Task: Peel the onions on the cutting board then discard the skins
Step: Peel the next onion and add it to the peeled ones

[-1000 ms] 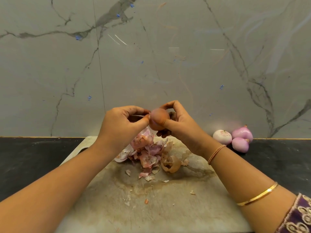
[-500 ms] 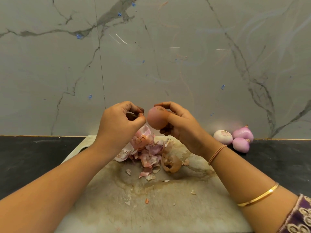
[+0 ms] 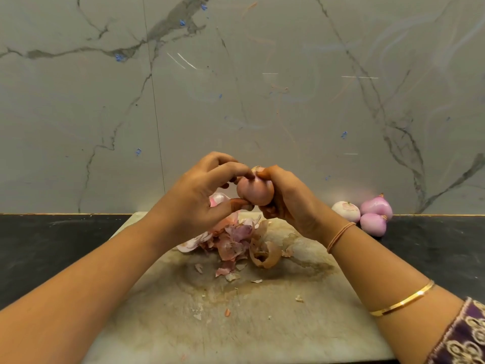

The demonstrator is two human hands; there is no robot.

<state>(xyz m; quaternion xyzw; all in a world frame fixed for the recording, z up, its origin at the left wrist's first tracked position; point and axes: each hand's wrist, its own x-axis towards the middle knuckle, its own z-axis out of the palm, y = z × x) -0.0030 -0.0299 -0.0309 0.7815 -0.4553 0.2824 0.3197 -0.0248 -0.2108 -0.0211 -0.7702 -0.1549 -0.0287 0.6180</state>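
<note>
A small pinkish-brown onion (image 3: 254, 191) is held in the air above the far end of the worn cutting board (image 3: 236, 311). My right hand (image 3: 291, 200) grips it from the right, thumb on its top. My left hand (image 3: 199, 198) pinches the onion's left side between forefinger above and thumb below. Under both hands a heap of pink and brown onion skins (image 3: 236, 243) lies on the board. Part of another pale onion piece (image 3: 217, 198) shows behind my left hand.
Three peeled onions (image 3: 367, 212) sit on the black counter (image 3: 47, 248) at the right, against the marble wall (image 3: 236, 88). Small skin scraps (image 3: 227, 312) are scattered on the board's middle.
The onion has been turned in my right hand and lowered a little. My left hand, apart from it half a second ago, has come back and pinches its left side.
</note>
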